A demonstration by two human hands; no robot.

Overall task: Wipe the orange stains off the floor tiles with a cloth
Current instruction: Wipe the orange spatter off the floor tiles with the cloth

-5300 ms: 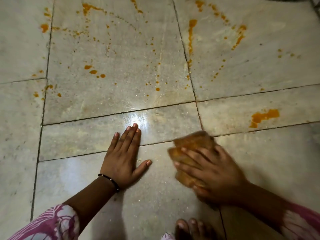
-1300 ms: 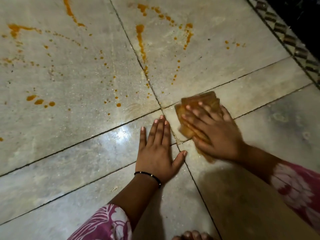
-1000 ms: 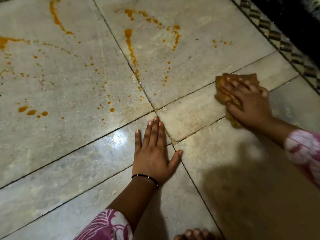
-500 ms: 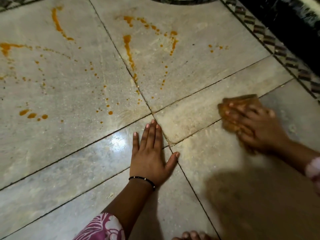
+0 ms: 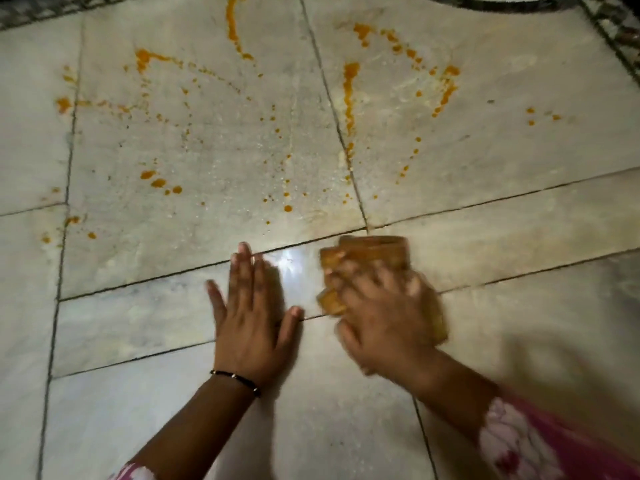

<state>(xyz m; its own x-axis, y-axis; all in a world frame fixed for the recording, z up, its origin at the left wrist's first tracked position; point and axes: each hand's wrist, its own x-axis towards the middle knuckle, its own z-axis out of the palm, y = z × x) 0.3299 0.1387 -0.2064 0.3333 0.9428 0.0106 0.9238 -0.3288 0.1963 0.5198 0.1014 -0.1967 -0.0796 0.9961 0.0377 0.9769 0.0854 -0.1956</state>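
Observation:
Orange stains spatter the pale floor tiles (image 5: pixel 214 140) ahead of me: a long streak (image 5: pixel 348 95) by a tile joint, a dotted arc (image 5: pixel 446 88) to its right, blobs (image 5: pixel 157 181) at mid left. My right hand (image 5: pixel 384 317), blurred with motion, presses a folded orange-stained cloth (image 5: pixel 367 258) flat on the narrow tile strip just below the stained tiles. My left hand (image 5: pixel 252 313) lies flat on the floor beside it, fingers spread, holding nothing.
A dark patterned border (image 5: pixel 616 32) runs along the upper right edge of the floor and another along the top left (image 5: pixel 52 8). A dark round rim (image 5: pixel 491 1) shows at the top. The tiles near me (image 5: pixel 311 427) are glossy.
My right hand has swept the cloth leftward from the right-hand tiles to just beside my left hand. The orange blotch on the right strip, seen earliest, is gone. The view has shifted.

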